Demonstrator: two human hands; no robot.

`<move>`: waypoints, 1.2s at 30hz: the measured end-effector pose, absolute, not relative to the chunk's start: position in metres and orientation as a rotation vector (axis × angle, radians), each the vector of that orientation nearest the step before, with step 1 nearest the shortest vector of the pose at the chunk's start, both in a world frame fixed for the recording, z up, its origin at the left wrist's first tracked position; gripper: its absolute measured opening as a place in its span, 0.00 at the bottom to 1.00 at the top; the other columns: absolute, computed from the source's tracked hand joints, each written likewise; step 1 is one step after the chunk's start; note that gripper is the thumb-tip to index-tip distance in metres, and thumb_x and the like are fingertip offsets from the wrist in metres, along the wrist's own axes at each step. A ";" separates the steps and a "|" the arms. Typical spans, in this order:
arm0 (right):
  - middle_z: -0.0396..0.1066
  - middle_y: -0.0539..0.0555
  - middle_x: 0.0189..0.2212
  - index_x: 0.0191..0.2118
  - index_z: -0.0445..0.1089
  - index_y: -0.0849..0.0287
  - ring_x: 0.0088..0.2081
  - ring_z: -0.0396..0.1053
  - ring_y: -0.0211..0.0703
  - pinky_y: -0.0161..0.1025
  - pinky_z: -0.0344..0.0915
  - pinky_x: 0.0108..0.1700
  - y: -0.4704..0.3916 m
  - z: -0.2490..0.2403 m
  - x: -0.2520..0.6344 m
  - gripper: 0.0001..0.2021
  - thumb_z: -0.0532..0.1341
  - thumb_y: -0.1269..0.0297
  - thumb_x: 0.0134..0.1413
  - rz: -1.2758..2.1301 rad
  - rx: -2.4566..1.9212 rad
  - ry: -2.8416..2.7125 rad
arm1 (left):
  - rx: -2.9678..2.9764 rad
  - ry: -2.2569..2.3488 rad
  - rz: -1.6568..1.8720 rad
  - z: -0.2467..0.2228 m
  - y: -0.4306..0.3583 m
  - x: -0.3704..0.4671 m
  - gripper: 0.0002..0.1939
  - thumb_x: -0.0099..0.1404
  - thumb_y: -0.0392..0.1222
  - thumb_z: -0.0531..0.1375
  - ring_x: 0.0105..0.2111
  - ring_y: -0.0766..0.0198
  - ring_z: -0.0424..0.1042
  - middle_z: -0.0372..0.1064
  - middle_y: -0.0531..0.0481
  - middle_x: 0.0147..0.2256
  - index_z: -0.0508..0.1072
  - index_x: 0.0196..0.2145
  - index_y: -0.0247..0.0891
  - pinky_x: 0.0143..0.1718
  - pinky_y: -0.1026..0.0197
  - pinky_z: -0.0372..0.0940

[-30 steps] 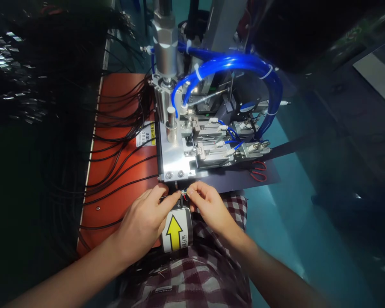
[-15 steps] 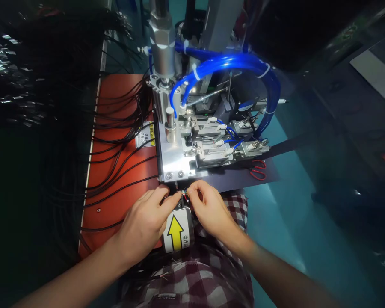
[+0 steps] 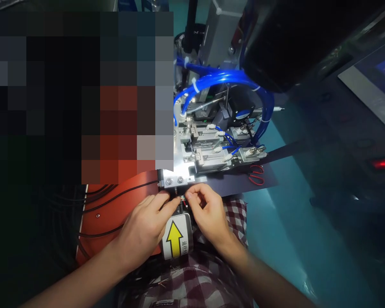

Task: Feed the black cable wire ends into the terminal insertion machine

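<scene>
At the machine's front edge, a small bunch of thin coloured wires [image 3: 184, 201] shows between my fingertips, with a red strand hanging lower. My left hand [image 3: 144, 222] comes in from the left, its fingers closed and the thumb and index finger pinching the wires at their left side. From the right, my right hand [image 3: 210, 209] pinches the same wires with thumb and index finger, the other fingers curled. The fingers cover most of the wires' ends. Just below my fingertips is a white label with a yellow arrow [image 3: 175, 239].
The machine's metal block [image 3: 208, 156] and looped blue air hoses [image 3: 227, 77] stand ahead. Red-handled scissors [image 3: 256, 175] lie to the right. Black cables [image 3: 131, 190] cross the orange-red surface [image 3: 109, 220] at left. A pixelated patch hides the upper left.
The view has tilted slightly, so the front of the scene sits a little lower. Both hands stay at the wires, with only small finger shifts.
</scene>
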State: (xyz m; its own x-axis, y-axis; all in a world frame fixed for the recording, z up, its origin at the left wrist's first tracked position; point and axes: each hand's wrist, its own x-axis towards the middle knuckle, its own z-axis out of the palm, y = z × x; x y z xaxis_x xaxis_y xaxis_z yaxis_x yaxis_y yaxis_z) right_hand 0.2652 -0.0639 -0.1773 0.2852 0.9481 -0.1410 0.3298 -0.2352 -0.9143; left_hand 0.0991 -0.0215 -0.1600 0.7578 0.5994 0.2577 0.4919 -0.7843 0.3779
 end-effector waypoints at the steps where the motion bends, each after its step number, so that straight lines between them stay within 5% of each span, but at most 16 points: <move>1: 0.65 0.49 0.26 0.30 0.67 0.59 0.26 0.61 0.37 0.34 0.59 0.29 -0.064 -0.178 0.264 0.06 0.55 0.66 0.56 0.923 -1.743 -1.181 | 2.667 0.849 0.531 -0.160 -0.022 0.099 0.15 0.64 0.31 0.51 0.31 0.56 0.67 0.66 0.41 0.34 0.69 0.47 0.30 0.29 0.56 0.68; 9: 0.64 0.48 0.23 0.30 0.68 0.59 0.22 0.58 0.35 0.33 0.56 0.24 -0.064 -0.178 0.268 0.08 0.57 0.61 0.55 1.104 -1.712 -1.040 | 2.644 0.852 0.526 -0.159 -0.022 0.098 0.15 0.64 0.30 0.51 0.32 0.56 0.68 0.67 0.42 0.35 0.69 0.47 0.31 0.30 0.56 0.68; 19: 0.64 0.50 0.26 0.29 0.64 0.58 0.27 0.62 0.38 0.36 0.58 0.31 -0.067 -0.174 0.261 0.06 0.54 0.70 0.56 0.771 -1.746 -1.310 | 2.660 0.860 0.520 -0.159 -0.022 0.100 0.16 0.63 0.29 0.51 0.32 0.56 0.68 0.67 0.42 0.35 0.69 0.47 0.32 0.31 0.55 0.69; 31: 0.61 0.46 0.19 0.28 0.64 0.59 0.19 0.58 0.36 0.34 0.56 0.22 -0.062 -0.182 0.270 0.09 0.56 0.60 0.55 1.292 -1.744 -0.935 | 2.669 0.856 0.522 -0.158 -0.021 0.100 0.16 0.62 0.28 0.51 0.33 0.56 0.69 0.68 0.41 0.35 0.70 0.46 0.30 0.31 0.55 0.70; 36: 0.65 0.48 0.23 0.30 0.67 0.60 0.20 0.57 0.35 0.34 0.57 0.22 -0.061 -0.180 0.275 0.10 0.57 0.58 0.54 1.199 -1.704 -0.924 | 2.655 0.849 0.521 -0.158 -0.022 0.099 0.15 0.62 0.29 0.52 0.32 0.55 0.69 0.68 0.41 0.35 0.70 0.47 0.30 0.30 0.54 0.70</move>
